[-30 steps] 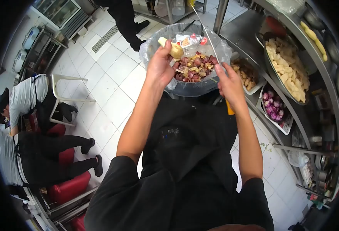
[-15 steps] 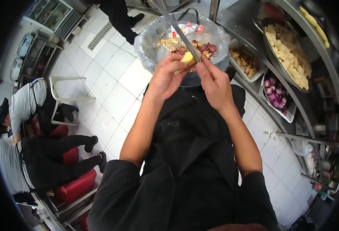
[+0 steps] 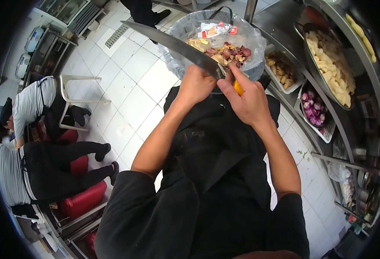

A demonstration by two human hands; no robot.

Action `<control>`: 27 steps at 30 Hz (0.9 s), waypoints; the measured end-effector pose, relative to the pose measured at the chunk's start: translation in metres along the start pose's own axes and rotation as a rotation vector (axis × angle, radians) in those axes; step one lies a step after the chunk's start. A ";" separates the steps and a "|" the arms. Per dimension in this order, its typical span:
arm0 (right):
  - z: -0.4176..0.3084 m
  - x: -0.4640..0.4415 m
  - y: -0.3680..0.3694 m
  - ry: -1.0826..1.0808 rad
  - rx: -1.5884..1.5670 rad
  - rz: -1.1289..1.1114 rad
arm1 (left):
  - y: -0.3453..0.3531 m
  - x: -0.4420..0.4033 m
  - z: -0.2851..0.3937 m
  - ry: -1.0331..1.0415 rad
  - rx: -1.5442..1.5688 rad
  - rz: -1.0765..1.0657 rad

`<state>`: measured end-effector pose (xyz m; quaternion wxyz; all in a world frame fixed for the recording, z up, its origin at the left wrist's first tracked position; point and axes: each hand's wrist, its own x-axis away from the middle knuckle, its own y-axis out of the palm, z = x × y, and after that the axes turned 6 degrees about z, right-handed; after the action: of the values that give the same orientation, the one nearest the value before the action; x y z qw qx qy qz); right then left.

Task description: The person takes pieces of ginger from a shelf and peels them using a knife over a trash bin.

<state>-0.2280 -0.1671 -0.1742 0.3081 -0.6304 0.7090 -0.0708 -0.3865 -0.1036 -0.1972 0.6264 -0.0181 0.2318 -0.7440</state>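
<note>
A large knife (image 3: pixel 172 45) slants across the front of the bin, its broad blade pointing up and left. My right hand (image 3: pixel 248 97) is closed around the knife's base, and a yellow-orange piece that looks like its handle shows under the fingers. My left hand (image 3: pixel 196 86) is a closed fist against the blade's lower edge; whatever it holds is hidden. Just beyond both hands stands a bin (image 3: pixel 171 54) lined with clear plastic. Inside it lie reddish and tan peelings (image 3: pixel 229 54) and a red-and-white wrapper (image 3: pixel 216 29).
On the right, a metal shelf holds a big pan of pale peeled pieces (image 3: pixel 330 64), a tray of ginger-like roots (image 3: pixel 280 71) and a basket of purple onions or shallots (image 3: pixel 313 108). Two people (image 3: pixel 47 172) bend over at left near a white stool (image 3: pixel 84 78). Another person's legs (image 3: pixel 142 15) stand behind the bin.
The knife blade has swung from pointing up to lying farther left. My left hand has turned over into a fist, and the yellow piece it held no longer shows there. The view has shifted slightly.
</note>
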 end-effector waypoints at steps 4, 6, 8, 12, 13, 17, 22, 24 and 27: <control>-0.001 0.001 0.000 0.002 0.030 -0.021 | -0.001 0.002 0.004 0.006 -0.102 0.032; -0.001 0.000 0.001 -0.009 0.021 -0.018 | 0.003 0.002 0.004 0.093 -0.085 0.120; -0.001 0.000 0.003 -0.034 -0.008 0.002 | 0.004 0.003 0.007 0.119 -0.114 0.143; -0.002 0.001 0.001 -0.004 0.105 -0.035 | 0.009 0.004 0.006 0.144 -0.061 0.173; -0.002 0.001 0.003 -0.018 0.094 -0.021 | 0.009 0.004 0.004 0.182 -0.085 0.200; -0.004 0.001 0.004 -0.037 0.044 0.004 | 0.007 0.006 0.001 0.198 -0.152 0.222; 0.037 -0.011 -0.001 0.238 0.107 -0.017 | -0.004 0.010 0.015 0.146 -0.153 0.263; 0.048 -0.011 -0.002 0.325 0.093 -0.070 | -0.006 0.006 0.011 0.167 -0.184 0.254; 0.036 -0.018 -0.008 0.350 0.054 -0.083 | -0.008 0.004 0.014 0.071 -0.169 0.222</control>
<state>-0.2016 -0.1417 -0.1929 0.1934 -0.6288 0.7229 -0.2111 -0.3898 -0.1110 -0.1827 0.6924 -0.0189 0.3163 -0.6482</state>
